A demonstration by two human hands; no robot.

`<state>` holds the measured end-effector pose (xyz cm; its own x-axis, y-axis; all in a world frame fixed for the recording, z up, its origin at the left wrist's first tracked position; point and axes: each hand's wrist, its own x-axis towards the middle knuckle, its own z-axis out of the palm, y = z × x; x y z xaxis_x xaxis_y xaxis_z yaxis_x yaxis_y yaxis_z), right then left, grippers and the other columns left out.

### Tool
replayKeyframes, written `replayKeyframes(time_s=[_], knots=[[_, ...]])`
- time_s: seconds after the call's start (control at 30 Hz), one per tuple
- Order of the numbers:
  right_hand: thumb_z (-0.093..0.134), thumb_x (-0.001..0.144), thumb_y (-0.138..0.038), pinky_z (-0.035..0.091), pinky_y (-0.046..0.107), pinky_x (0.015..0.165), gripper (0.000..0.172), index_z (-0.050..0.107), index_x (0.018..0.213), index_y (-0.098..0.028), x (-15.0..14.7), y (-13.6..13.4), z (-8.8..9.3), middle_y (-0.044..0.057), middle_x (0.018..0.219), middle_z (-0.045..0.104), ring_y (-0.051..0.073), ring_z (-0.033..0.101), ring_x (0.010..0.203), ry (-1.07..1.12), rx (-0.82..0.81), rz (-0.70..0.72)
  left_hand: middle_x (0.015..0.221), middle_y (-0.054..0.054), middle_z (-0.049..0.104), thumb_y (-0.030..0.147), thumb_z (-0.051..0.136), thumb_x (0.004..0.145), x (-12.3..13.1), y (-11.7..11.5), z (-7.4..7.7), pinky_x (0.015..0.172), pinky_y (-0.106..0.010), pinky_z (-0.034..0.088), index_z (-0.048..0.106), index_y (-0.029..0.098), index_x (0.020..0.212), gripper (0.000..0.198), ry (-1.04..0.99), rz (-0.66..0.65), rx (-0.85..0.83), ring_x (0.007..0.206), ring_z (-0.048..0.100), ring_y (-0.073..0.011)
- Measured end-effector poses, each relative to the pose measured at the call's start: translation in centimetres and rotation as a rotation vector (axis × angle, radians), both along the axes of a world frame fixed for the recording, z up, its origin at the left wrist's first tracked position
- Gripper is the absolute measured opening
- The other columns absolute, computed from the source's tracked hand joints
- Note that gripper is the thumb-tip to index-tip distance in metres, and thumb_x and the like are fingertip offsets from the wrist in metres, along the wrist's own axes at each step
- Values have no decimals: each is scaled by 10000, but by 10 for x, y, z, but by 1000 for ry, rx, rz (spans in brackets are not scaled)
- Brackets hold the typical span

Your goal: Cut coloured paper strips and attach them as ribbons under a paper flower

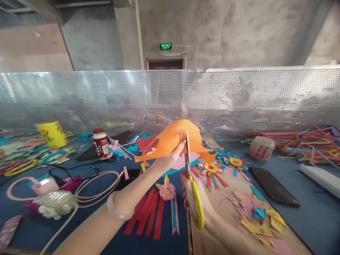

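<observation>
My left hand [174,156] pinches a curved sheet of orange paper [170,136] near its lower middle and lifts it above the table. Yellow-handled scissors [196,198] sit in my right hand [192,193], their blades pointing up against the paper beside my left fingers. A slit shows in the paper near the blade tips. Below the left hand lie a pink paper flower [167,191] with ribbon tails and several red paper strips [159,217]. Farther right are paper flowers with yellow centres [210,168].
A perforated metal screen [119,102] runs across the back. On the left stand a yellow tape roll [51,134], a red-capped bottle [101,143] and coiled cables [98,187]. Rightward lie a black phone [275,186], a clear tape roll [261,148], and paper scraps [255,226] on cardboard.
</observation>
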<state>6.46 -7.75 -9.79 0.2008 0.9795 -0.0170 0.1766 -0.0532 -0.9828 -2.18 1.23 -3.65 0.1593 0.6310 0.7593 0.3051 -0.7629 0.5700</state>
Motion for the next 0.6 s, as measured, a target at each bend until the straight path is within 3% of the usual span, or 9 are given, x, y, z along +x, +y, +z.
replayKeyframes(time_s=[0.17,0.4,0.6], knots=[[316,858,-378,308,206,408,242,376,691,-212,4,-1,0,-78,477,328,82,323,372,-45,94,28,974,-71,709,340,535,846,2,-5,4,1046,-345,405,648,171,1044,285,-5,-1,-42,1066,607,-221],[357,824,-355,308,218,454,232,381,645,-208,8,4,-4,-56,481,334,101,348,439,-85,160,-9,940,-49,716,406,538,836,-6,5,-1,1033,-367,420,688,234,962,261,112,-16,-58,995,640,-227],[375,841,-396,323,206,467,286,417,637,-200,3,1,-2,-44,472,377,109,410,470,-70,164,-19,1027,-47,700,425,501,849,-11,12,-3,872,-374,544,668,250,1053,317,158,-31,-72,950,653,-234]])
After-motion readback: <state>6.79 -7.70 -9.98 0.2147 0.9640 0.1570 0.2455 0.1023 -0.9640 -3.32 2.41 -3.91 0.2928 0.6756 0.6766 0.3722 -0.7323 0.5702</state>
